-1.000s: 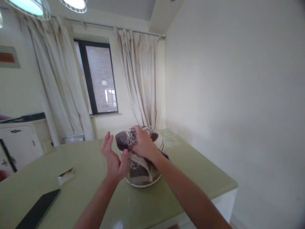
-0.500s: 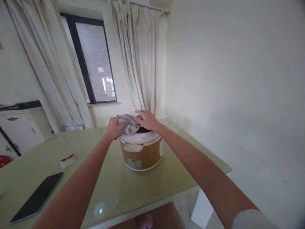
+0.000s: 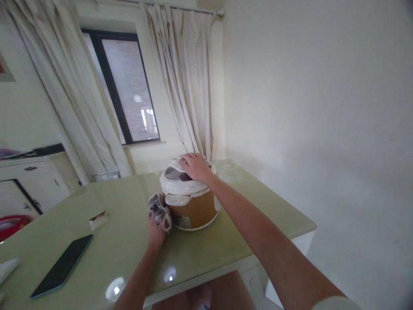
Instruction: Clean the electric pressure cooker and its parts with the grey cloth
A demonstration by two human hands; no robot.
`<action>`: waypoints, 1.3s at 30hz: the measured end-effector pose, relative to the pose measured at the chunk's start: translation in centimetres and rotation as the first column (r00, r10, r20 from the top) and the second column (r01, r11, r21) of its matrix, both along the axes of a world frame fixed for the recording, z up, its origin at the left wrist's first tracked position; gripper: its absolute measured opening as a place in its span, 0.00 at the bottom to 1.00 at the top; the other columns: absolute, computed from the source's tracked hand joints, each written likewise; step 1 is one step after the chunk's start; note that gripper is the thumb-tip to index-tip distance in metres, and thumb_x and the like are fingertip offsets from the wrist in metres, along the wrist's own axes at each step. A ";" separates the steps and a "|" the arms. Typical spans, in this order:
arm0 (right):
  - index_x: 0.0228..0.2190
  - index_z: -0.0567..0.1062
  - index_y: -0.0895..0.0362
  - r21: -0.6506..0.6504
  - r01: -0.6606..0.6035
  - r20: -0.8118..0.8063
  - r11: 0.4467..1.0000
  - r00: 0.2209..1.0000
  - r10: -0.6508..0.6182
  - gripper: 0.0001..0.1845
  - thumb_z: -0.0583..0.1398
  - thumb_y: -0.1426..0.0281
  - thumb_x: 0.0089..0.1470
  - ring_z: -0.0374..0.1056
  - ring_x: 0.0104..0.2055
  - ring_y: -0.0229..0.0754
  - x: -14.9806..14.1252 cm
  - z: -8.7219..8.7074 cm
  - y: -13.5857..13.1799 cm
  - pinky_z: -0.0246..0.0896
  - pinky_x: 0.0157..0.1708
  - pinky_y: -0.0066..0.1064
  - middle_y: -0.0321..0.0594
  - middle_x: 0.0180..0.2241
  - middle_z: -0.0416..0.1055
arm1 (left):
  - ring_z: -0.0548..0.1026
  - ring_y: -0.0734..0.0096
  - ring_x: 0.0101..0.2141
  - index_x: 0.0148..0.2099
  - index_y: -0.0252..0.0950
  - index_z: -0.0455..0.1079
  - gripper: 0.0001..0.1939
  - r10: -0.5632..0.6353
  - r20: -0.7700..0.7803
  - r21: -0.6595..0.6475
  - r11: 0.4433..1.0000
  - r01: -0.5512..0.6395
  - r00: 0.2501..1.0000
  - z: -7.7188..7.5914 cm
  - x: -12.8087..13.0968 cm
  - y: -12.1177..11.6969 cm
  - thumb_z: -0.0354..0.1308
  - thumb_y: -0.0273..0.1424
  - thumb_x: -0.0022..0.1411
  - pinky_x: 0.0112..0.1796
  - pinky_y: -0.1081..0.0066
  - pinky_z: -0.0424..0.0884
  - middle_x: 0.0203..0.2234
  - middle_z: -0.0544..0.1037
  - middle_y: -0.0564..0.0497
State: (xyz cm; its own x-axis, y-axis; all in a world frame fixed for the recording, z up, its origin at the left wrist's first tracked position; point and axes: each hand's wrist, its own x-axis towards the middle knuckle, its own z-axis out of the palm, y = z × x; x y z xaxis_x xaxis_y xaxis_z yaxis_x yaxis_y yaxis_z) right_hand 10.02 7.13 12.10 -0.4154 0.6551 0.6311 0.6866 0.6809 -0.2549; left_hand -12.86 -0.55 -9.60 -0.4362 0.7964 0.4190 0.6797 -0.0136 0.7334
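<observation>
Fingers [image 3: 157, 224] of the left hand grip patterned cloth [image 3: 160, 211]; right fingers [image 3: 190, 162] rest on cooker [image 3: 193, 211], label [image 3: 183, 222] unreadable

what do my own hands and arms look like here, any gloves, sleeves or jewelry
Both hands, left and right, are ungloved. The right arm is bare up to a pale, light-coloured sleeve edge at the bottom of the picture. The left forearm is bare as far as it shows. I can make out no watch or bracelet; rings are too small to rule out.

Crumpled patterned cloth [image 3: 159, 210] beside upright, lidded tan-and-white cooker [image 3: 196, 211] on green table [image 3: 129, 224]
</observation>
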 end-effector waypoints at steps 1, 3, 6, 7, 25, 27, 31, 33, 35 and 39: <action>0.60 0.74 0.52 -0.003 0.002 -0.004 1.000 1.000 -0.002 0.24 0.52 0.55 0.74 0.62 0.65 0.52 0.0 -0.1 0.0 0.56 0.66 0.46 0.45 0.62 0.72 | 0.75 0.41 0.55 0.48 0.36 0.74 0.18 -0.002 -0.030 -0.010 1.000 0.001 1.000 -0.4 -0.4 -0.5 0.54 0.38 0.60 0.56 0.44 0.73 0.48 0.78 0.38; 0.60 0.74 0.54 -0.004 0.004 0.000 1.000 1.000 -0.004 0.24 0.53 0.54 0.74 0.62 0.65 0.52 0.0 -0.2 0.1 0.57 0.65 0.45 0.45 0.63 0.72 | 0.71 0.39 0.59 0.48 0.36 0.75 0.17 -0.032 -0.116 -0.042 0.999 0.028 0.993 -0.4 -1.7 -1.1 0.57 0.38 0.59 0.60 0.42 0.69 0.56 0.75 0.37; 0.59 0.74 0.54 0.025 0.011 0.065 1.000 0.998 -0.013 0.25 0.53 0.52 0.73 0.64 0.63 0.53 0.3 0.2 0.7 0.58 0.63 0.44 0.46 0.61 0.73 | 0.60 0.32 0.68 0.53 0.41 0.76 0.22 -0.040 -0.315 -0.152 0.988 -0.009 0.948 1.0 -4.2 -1.5 0.62 0.33 0.55 0.64 0.35 0.60 0.66 0.67 0.39; 0.58 0.75 0.54 0.042 0.009 0.114 0.999 0.993 -0.014 0.25 0.53 0.51 0.73 0.65 0.61 0.52 0.4 0.5 1.1 0.59 0.62 0.44 0.47 0.60 0.73 | 0.54 0.30 0.71 0.57 0.42 0.75 0.26 -0.010 -0.353 -0.188 0.980 -0.061 0.936 1.7 -4.8 -1.6 0.63 0.31 0.54 0.64 0.32 0.55 0.69 0.64 0.39; 0.54 0.74 0.53 0.153 -0.060 0.529 0.986 0.848 -0.031 0.27 0.53 0.46 0.70 0.64 0.62 0.58 0.5 4.4 2.6 0.64 0.56 0.47 0.53 0.56 0.73 | 0.73 0.54 0.50 0.51 0.36 0.72 0.09 0.022 -0.465 0.649 0.688 0.324 0.885 6.8 7.8 -3.3 0.56 0.30 0.72 0.50 0.56 0.69 0.47 0.75 0.39; 0.55 0.74 0.53 0.158 -0.052 0.536 0.986 0.843 -0.041 0.27 0.53 0.47 0.70 0.65 0.62 0.58 0.3 4.4 2.7 0.65 0.56 0.48 0.53 0.56 0.73 | 0.73 0.54 0.50 0.52 0.36 0.72 0.09 0.021 -0.481 0.649 0.680 0.340 0.876 6.8 7.7 -3.5 0.58 0.30 0.72 0.50 0.56 0.69 0.47 0.74 0.40; 0.55 0.75 0.53 0.169 -0.031 0.513 0.985 0.856 -0.061 0.28 0.53 0.46 0.70 0.65 0.62 0.59 -0.2 4.4 2.7 0.65 0.56 0.49 0.54 0.57 0.74 | 0.72 0.53 0.51 0.53 0.36 0.71 0.12 0.035 -0.504 0.648 0.676 0.351 0.863 6.9 7.7 -3.5 0.62 0.32 0.70 0.51 0.56 0.70 0.47 0.73 0.40; 0.54 0.76 0.54 0.186 -0.013 0.523 0.982 0.848 -0.088 0.31 0.53 0.43 0.68 0.66 0.62 0.60 -0.7 4.3 2.6 0.66 0.55 0.49 0.55 0.56 0.75 | 0.72 0.53 0.51 0.53 0.36 0.71 0.12 0.062 -0.492 0.664 0.671 0.329 0.868 6.9 8.0 -3.3 0.62 0.32 0.70 0.51 0.56 0.70 0.47 0.73 0.40; 0.53 0.77 0.54 0.188 -0.001 0.563 0.982 0.820 -0.107 0.34 0.53 0.40 0.66 0.69 0.60 0.61 -1.1 4.4 2.5 0.67 0.52 0.49 0.55 0.55 0.77 | 0.73 0.53 0.51 0.52 0.36 0.71 0.11 0.093 -0.476 0.688 0.658 0.305 0.875 6.7 8.3 -3.0 0.62 0.32 0.70 0.51 0.55 0.70 0.46 0.73 0.40; 0.51 0.79 0.53 0.142 0.024 0.593 0.990 0.799 -0.104 0.33 0.52 0.42 0.67 0.75 0.54 0.58 -1.5 4.7 2.7 0.67 0.49 0.46 0.52 0.50 0.80 | 0.73 0.52 0.51 0.52 0.37 0.70 0.11 0.120 -0.469 0.711 0.639 0.293 0.875 6.4 8.4 -2.6 0.62 0.32 0.70 0.50 0.54 0.71 0.47 0.72 0.39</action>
